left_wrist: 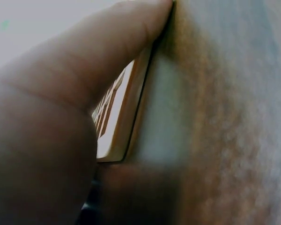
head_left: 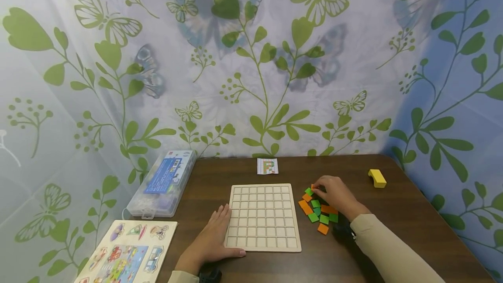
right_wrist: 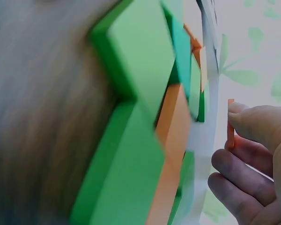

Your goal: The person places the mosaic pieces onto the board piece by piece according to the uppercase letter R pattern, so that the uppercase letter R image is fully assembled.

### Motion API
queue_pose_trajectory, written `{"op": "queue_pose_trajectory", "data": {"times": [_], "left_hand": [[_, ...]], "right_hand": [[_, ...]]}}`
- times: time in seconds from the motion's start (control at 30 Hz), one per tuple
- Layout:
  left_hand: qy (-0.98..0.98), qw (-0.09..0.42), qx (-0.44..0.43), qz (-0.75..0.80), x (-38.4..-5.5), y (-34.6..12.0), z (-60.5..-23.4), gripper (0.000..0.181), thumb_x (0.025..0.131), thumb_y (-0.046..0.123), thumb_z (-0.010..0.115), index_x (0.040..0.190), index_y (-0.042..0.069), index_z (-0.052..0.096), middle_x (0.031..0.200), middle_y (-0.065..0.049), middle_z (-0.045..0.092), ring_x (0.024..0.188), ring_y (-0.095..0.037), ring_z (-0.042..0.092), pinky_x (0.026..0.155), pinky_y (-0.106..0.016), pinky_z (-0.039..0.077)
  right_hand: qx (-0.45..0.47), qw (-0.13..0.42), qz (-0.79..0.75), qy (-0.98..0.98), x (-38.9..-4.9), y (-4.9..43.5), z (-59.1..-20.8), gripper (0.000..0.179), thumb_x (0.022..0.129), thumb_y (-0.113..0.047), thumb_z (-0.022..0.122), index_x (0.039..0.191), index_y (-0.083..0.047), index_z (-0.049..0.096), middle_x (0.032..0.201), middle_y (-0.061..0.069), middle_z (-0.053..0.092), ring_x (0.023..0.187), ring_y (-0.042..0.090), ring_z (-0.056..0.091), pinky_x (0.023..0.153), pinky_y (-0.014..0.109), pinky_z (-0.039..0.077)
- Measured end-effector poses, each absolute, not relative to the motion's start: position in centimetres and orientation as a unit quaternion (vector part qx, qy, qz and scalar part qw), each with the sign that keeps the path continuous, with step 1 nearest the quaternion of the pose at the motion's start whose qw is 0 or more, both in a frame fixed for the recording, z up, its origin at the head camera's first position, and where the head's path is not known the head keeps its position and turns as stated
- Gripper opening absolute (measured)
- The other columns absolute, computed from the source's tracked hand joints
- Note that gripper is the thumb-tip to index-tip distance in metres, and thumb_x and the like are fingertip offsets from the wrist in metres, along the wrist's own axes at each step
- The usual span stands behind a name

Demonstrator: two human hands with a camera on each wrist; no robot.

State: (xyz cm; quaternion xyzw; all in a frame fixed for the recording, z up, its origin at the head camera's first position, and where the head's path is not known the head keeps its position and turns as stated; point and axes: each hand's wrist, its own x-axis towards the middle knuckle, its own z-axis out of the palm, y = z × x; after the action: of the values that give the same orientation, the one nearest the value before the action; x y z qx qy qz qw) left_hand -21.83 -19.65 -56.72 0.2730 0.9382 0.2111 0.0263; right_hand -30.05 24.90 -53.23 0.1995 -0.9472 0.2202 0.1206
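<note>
One orange tile [right_wrist: 230, 132] pinched in right hand [head_left: 337, 194], left hand [head_left: 210, 240] outstretched at left edge of board [head_left: 262, 216]

From the person's head we look forward and down, set well back, taking in the grid board [head_left: 261, 217], the brown tabletop [head_left: 334, 265] and the patterned curtain [head_left: 251, 77] behind. From the left wrist we sit low and very near the left hand [head_left: 211, 239], our picture turned on its side, facing past the thumb [left_wrist: 117, 42] along the board's edge; that hand and edge we share with the head view. From the right wrist, also turned sideways, we look closely across the coloured tiles [right_wrist: 143, 56] toward the right hand [head_left: 338, 193] and the curtain, all shared with the head view.
</note>
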Motion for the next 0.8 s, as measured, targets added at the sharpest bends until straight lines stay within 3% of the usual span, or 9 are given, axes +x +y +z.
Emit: {"op": "queue_pose_trajectory", "data": {"times": [0.8], "left_hand": [[0.937,-0.002,0.288,0.200,-21.9,-19.7,-57.0,0.136,0.078,0.086,0.068,0.162,-0.010,0.024,0.168,-0.028,0.023,0.156,-0.043,0.017,0.125,-0.055,0.016]], "right_hand": [[0.272,0.131,0.253,-0.919,-31.7,18.7,-52.1,0.008,0.091,-0.006,0.084,0.098,-0.007,0.081,0.098,0.002,0.072,0.086,0.017,0.069,0.072,0.029,0.061]]}}
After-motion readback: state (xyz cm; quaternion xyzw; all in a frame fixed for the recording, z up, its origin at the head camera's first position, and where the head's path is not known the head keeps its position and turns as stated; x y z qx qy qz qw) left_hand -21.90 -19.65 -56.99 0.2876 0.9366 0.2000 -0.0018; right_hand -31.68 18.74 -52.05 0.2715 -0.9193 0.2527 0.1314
